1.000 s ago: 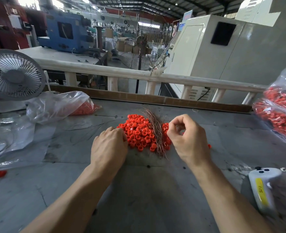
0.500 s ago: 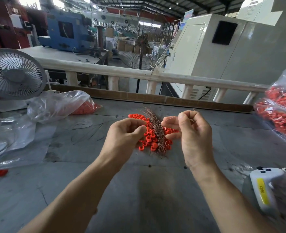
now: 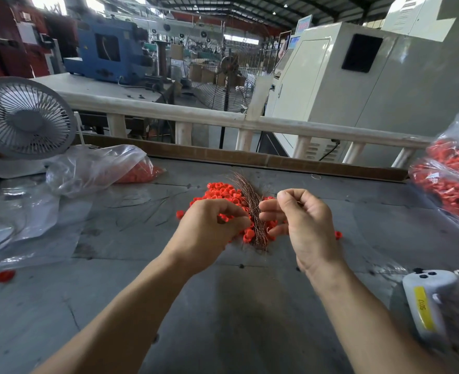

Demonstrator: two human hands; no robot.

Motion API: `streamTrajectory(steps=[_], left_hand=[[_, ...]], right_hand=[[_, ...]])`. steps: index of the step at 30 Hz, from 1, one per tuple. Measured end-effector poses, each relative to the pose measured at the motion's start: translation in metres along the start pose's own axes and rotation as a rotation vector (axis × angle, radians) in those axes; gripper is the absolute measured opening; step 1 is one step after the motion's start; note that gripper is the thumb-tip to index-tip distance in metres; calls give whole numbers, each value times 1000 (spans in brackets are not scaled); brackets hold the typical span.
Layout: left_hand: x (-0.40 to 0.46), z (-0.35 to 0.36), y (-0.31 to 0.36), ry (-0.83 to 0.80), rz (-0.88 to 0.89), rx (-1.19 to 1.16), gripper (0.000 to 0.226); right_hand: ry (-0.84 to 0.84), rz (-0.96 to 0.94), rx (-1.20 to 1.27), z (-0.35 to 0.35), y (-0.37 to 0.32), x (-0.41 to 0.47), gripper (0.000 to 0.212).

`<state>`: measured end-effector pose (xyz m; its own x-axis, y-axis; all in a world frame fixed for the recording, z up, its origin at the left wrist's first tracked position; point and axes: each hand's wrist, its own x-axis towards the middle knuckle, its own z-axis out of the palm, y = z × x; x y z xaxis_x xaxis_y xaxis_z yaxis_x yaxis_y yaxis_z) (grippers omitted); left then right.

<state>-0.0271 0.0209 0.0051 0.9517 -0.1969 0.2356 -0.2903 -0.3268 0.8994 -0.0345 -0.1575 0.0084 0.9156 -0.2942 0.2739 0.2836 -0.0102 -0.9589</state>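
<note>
A pile of small red plastic rings (image 3: 220,193) lies on the grey table (image 3: 223,306), with a bundle of thin copper-coloured wires (image 3: 251,206) across it. My left hand (image 3: 209,233) hovers over the pile's near left side, fingers curled, and pinches a red ring at its fingertips. My right hand (image 3: 304,222) is raised just right of the wires, thumb and fingers pinched together on what looks like a thin wire. The two hands' fingertips nearly meet above the bundle.
A white desk fan (image 3: 23,117) stands at the far left beside a clear bag with red parts (image 3: 98,168). A full bag of red parts (image 3: 452,182) sits at the right edge. A white controller (image 3: 425,303) lies near right. One stray red ring (image 3: 5,275) lies at the left.
Both hands rose from the pile and came together above the wires. The left hand picked up a red ring and the right hand drew up a wire.
</note>
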Motion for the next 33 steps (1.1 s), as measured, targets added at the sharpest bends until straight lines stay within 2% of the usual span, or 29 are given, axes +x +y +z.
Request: streamTrajectory(steps=[3, 7, 12, 16, 19, 23, 26, 30, 33], left_hand=[[-1, 4, -1, -25, 57, 175, 3], [2, -3, -3, 117, 37, 275, 3], [6, -30, -16, 356, -106, 637, 10], [10, -43, -31, 392, -197, 759, 11], [12, -46, -37, 367, -212, 769, 12], [11, -39, -34, 385, -143, 744, 13], [10, -30, -25, 360, -72, 633, 6], [7, -13, -15, 173, -23, 347, 10], [4, 0, -9, 10, 17, 172, 7]], right_hand=[[-9, 8, 10, 1, 2, 0, 13], [-20, 25, -47, -2, 3, 2, 5], [17, -55, -602, -10, 9, 5, 13], [8, -46, -751, -13, 11, 7, 16], [-11, -37, -823, -19, 10, 10, 19], [-103, 5, -883, -33, 0, 16, 19], [-198, 105, -939, -41, -8, 16, 30], [-381, 290, -1022, -41, -13, 13, 50], [-422, 312, -1044, -37, -13, 9, 33]])
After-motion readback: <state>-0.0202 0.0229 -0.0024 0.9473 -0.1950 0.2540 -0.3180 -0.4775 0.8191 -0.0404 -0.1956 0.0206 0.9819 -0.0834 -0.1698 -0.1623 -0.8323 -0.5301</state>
